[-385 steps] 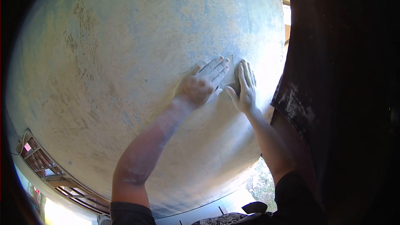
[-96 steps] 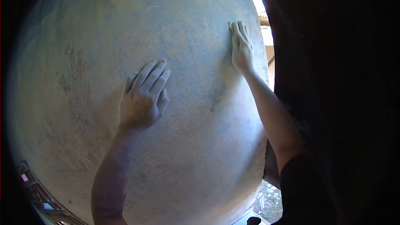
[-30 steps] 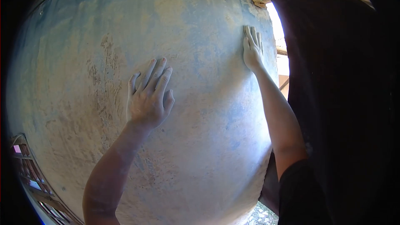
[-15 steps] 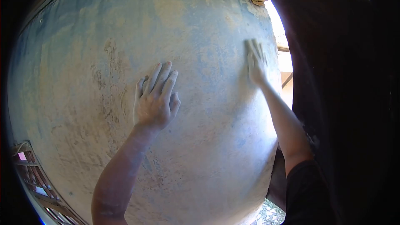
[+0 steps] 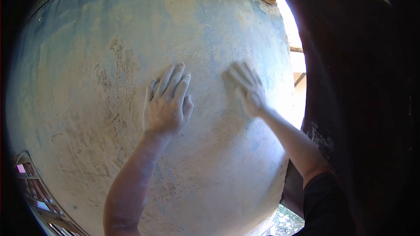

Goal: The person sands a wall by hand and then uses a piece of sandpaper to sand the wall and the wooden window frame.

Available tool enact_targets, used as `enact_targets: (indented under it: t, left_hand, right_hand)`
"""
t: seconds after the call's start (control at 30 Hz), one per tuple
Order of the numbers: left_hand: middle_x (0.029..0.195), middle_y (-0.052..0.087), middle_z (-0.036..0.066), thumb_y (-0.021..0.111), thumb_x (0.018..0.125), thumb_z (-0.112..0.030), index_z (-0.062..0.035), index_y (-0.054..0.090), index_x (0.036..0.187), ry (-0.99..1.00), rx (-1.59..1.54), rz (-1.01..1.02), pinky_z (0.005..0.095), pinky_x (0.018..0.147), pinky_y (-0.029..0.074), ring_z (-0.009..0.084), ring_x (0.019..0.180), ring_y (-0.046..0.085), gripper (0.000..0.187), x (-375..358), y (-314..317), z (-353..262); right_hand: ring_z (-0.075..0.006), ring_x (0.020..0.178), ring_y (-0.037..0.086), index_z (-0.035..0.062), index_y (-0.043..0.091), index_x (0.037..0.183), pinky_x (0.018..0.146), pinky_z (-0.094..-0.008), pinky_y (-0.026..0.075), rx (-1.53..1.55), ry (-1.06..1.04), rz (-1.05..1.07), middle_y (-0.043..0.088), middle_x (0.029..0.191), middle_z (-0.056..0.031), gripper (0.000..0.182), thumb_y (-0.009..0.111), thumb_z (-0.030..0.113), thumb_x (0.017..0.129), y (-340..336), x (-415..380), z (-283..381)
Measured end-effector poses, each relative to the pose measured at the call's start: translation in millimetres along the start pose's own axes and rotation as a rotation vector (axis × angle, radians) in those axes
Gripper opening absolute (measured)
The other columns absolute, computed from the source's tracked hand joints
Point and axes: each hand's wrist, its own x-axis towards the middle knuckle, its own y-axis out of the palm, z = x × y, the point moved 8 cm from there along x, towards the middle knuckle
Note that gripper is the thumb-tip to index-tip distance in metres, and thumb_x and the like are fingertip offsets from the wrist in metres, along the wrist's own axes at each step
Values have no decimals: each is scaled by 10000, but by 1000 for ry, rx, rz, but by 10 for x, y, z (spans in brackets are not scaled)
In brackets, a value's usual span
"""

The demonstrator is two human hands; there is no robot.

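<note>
We are pressing both hands against a wall (image 5: 131,30), a broad, dusty surface mottled in blue and tan that is filling most of the view and bulging under the wide lens. Our left hand (image 5: 166,105) is lying flat on it near the middle, palm down, fingers stretched out and held close together, thumb lying alongside; it is pinching nothing. Its forearm is running down to the bottom edge, where the elbow is being cut off.

Our right hand (image 5: 246,88) is lying on the wall just to the right of the left one, a small gap apart. It is blurring, so the fingers are smearing into each other: they are looking extended and slightly fanned, but we cannot tell whether anything is lying under the palm. A black sleeve (image 5: 326,205) is covering the upper arm at the lower right.

To the right, a dark cloth (image 5: 363,83) is hanging in deep shadow, and its folds are hardly showing. Between it and the wall, a bright gap (image 5: 297,61) is washing out. At the lower left, a slatted frame (image 5: 30,188) is being clipped by the dark rim of the view.
</note>
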Motion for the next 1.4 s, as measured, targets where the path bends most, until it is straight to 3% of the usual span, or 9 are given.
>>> enact_targets:
  t: [0.13,0.27,0.4,0.53,0.63,0.8,1.13,1.23,1.4]
  left_hand:
    - [1616,492,61,671,900,-208,-120,592,1433,-4,-9,2,495,1188,345,238,1527,396,546,13,-34,-18]
    - [1604,504,65,673,898,-204,-113,599,1417,-17,-24,3,493,1183,349,237,1519,407,532,10,-54,-24]
    - [1593,513,65,674,897,-203,-114,614,1388,-18,-38,-25,488,1189,346,238,1507,422,502,18,-76,-10]
    - [1580,527,60,679,897,-202,-115,629,1360,4,-37,-53,479,1189,356,231,1499,431,474,-5,-25,10]
    - [1568,539,62,685,895,-192,-112,630,1351,7,-52,-47,474,1179,374,224,1496,436,467,-46,-78,-27]
    - [1567,539,62,689,893,-174,-108,631,1349,15,-58,-44,464,1174,386,224,1496,438,465,-7,-93,-29]
    - [1604,498,56,675,911,-222,-125,616,1395,50,-104,44,472,1195,368,243,1502,428,496,-193,-147,20]
    - [1611,488,58,685,911,-227,-125,601,1413,20,-83,17,474,1207,359,248,1513,414,520,-170,-104,-40]
    - [1617,485,63,691,908,-213,-128,583,1441,30,-81,29,477,1208,358,249,1529,397,550,-185,-89,-70]
  right_hand:
    - [-317,1639,92,292,269,1684,1330,-524,78,48,307,-304,156,1774,-51,545,218,395,1150,-328,1135,-1054]
    - [-334,1639,43,291,222,1695,1333,-509,65,45,305,-288,82,1784,-66,559,228,410,1149,-404,1569,-586]
    - [-314,1641,22,286,214,1695,1335,-495,23,-67,-105,-69,72,1784,-51,577,301,436,1144,-35,663,587]
    - [-280,1644,45,326,249,1682,1328,-562,34,36,-108,187,126,1779,-1,549,330,373,1141,-5,134,443]
    - [-321,1632,130,363,324,1654,1314,-607,109,114,70,-154,174,1769,-13,503,264,359,1155,-200,765,-177]
    - [-362,1632,114,322,289,1680,1331,-466,129,141,238,-315,164,1769,-118,544,263,444,1151,-458,1790,-709]
    - [-364,1622,155,201,394,1639,1327,-513,176,73,-63,-56,230,1750,-106,507,421,263,1137,-126,-56,362]
    - [-404,1594,241,178,482,1594,1313,-516,220,149,-15,-290,358,1699,-127,465,407,264,1143,-171,264,176]
    - [-403,1601,209,181,402,1632,1328,-491,172,92,287,-438,257,1740,-101,518,290,356,1157,-477,1615,-293]
